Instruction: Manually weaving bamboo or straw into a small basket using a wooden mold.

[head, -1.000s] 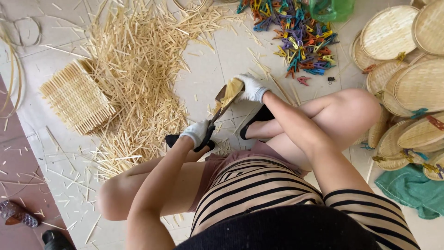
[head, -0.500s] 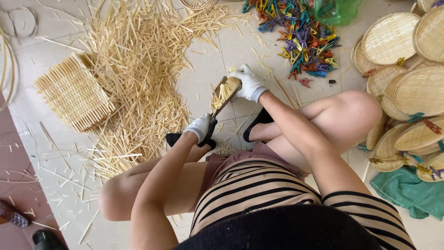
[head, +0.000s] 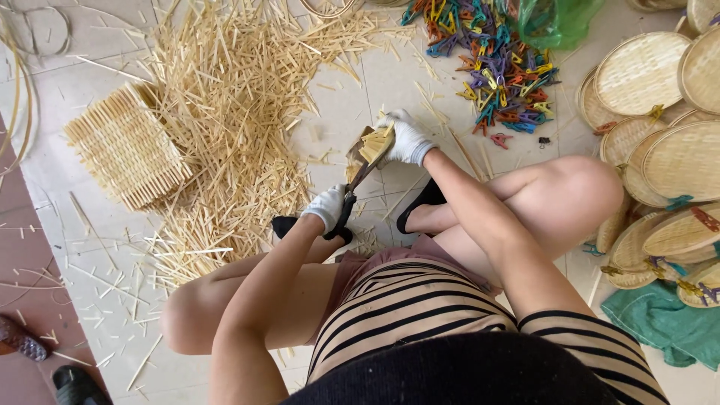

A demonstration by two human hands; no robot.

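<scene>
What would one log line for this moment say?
left hand: white glove, grips dark-handled knife | right hand: white glove, holds pale bamboo strip bundle | floor: loose pale bamboo sticks

Left hand [head: 328,208], in a white work glove, grips the dark handle of a broad-bladed knife [head: 358,178], blade angled up toward the right. Right hand [head: 407,140], gloved the same, clutches a small bundle of pale bamboo strips [head: 373,144] right against the blade's upper end. The person squats over a pale tiled floor [head: 97,292]. To the left sprawls a loose heap of straw-coloured bamboo slivers [head: 225,112], with a flat woven bamboo mat [head: 126,146] beside it. Up top, a scatter of multicoloured plastic clips [head: 495,60] (a green plastic bag [head: 559,19] just beside them). Round woven bamboo trays [head: 660,135] stack along the right.
</scene>
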